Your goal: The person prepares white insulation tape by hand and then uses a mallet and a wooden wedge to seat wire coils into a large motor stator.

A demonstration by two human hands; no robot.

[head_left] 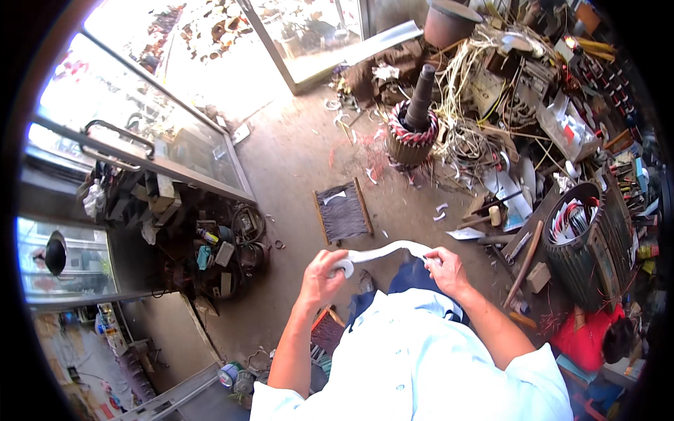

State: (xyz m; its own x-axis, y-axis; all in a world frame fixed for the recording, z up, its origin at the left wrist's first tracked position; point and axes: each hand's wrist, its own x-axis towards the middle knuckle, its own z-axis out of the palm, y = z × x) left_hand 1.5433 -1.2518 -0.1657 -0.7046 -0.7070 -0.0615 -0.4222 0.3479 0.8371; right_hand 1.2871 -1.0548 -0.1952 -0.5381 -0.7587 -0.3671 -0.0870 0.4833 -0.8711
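A roll of white tape (pixel 343 267) sits in my left hand (pixel 321 278), with the fingers wrapped round it. From the roll a loose white strip (pixel 390 248) runs across in front of me, arching slightly upward. My right hand (pixel 448 271) pinches the strip's other end between thumb and fingers. Beyond my hands stands a low stool (pixel 342 212) with a dark woven seat and wooden side rails; a white scrap lies on it. Farther off, a motor rotor (pixel 413 140) with a thick upright shaft and red-and-white wrapped windings rests on the floor.
At right stands a large ribbed motor stator (pixel 586 238), with a mallet (pixel 486 218) and wooden handles nearby. Tangled wire (pixel 477 105) heaps at the back right. A glass door (pixel 175 140) opens at left beside piled scrap (pixel 217 252). A person in red (pixel 584 340) is at lower right.
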